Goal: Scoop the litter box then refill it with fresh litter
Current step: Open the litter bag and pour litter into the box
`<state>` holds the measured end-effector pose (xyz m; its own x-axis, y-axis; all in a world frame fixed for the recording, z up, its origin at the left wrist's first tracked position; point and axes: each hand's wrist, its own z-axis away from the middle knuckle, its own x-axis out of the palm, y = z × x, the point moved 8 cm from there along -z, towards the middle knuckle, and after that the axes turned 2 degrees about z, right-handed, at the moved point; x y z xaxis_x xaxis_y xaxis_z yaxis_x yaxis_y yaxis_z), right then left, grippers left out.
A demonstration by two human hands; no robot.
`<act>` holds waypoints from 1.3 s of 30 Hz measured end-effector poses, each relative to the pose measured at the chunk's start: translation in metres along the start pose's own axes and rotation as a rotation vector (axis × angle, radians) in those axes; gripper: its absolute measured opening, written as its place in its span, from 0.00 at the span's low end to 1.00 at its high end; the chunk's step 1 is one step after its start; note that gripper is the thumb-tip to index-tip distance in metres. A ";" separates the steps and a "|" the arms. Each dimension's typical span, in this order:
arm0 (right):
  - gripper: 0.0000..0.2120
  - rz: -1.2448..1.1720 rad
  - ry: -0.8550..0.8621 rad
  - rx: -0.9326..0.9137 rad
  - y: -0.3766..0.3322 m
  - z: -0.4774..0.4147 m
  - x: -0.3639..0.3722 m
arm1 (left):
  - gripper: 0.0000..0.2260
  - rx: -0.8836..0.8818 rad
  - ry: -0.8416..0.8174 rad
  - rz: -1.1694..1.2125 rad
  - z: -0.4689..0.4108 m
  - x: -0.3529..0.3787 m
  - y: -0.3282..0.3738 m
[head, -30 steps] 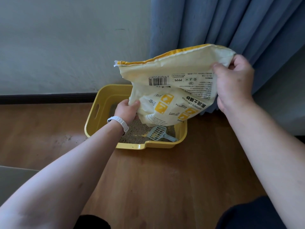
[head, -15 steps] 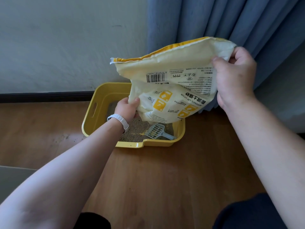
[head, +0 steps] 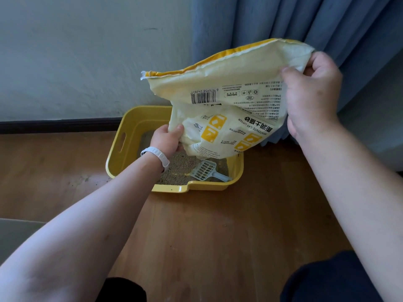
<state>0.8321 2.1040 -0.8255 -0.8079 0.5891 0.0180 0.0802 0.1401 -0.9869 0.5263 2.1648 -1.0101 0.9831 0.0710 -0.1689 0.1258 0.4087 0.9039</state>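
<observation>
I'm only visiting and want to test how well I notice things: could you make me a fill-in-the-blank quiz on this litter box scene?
1. The left hand and right hand both grip a cream ____ tipped over the box.
2. The box is ____ in colour.
3. The scoop lies inside the box on the ____.
4. Right of the white wall hangs a blue ____.
Missing words: bag; yellow; litter; curtain.

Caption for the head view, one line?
Left hand and right hand hold an upended cream-and-yellow litter bag over a yellow plastic litter box; a pale slotted scoop lies inside.
</observation>
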 end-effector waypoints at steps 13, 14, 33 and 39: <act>0.08 -0.010 -0.064 -0.020 -0.001 0.015 0.046 | 0.06 -0.017 0.080 -0.030 0.005 -0.052 -0.002; 0.08 -0.007 -0.069 -0.025 -0.002 0.016 0.049 | 0.07 -0.019 0.087 -0.020 0.005 -0.057 -0.003; 0.08 -0.005 -0.127 -0.088 -0.013 0.030 0.077 | 0.11 -0.065 0.085 0.156 0.000 -0.079 -0.016; 0.07 -0.002 -0.125 -0.099 -0.015 0.028 0.069 | 0.11 -0.058 0.059 0.139 0.000 -0.071 -0.015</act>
<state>0.7584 2.1203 -0.8144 -0.8739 0.4860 -0.0062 0.1307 0.2227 -0.9661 0.4543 2.1539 -1.0116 0.9808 0.1829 -0.0683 -0.0202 0.4429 0.8963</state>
